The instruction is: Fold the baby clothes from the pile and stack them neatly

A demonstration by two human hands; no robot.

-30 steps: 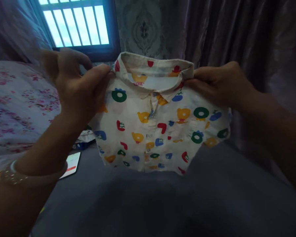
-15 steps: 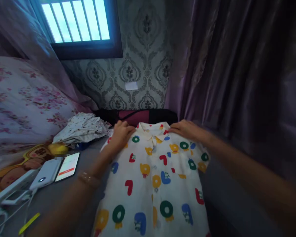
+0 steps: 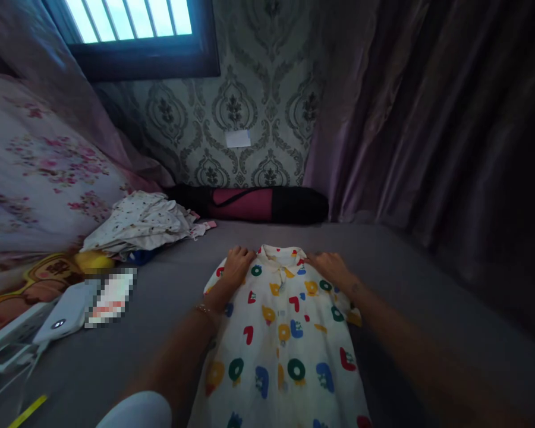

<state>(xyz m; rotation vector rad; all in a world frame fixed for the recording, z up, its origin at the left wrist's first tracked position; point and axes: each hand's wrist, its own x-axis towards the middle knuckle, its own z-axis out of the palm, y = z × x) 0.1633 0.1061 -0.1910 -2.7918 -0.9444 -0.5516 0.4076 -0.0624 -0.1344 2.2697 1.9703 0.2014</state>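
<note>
A white short-sleeved collared shirt [image 3: 271, 351] with red, green, blue and yellow prints lies front side up before me, its collar at the far end. My left hand [image 3: 239, 264] is closed on the shirt's left shoulder beside the collar. On the opposite shoulder, my right hand [image 3: 332, 267] grips the fabric close to the collar. The fingertips of both hands are partly hidden by the hands themselves. The lower hem runs out of view at the bottom.
The shirt rests on a grey bedsheet [image 3: 410, 279]. A black and maroon long bag [image 3: 245, 205] lies along the wall. At left are crumpled white clothes [image 3: 142, 223], a blurred-out phone [image 3: 111, 297], a white power bank [image 3: 66, 315], a power strip [image 3: 18, 327] with cables, and a yellow strip [image 3: 29, 411].
The shirt and both hands now sit lower in view and farther from the wall bag. The shirt looks flatter on the bed, and the view has tilted down. Both hands keep their hold.
</note>
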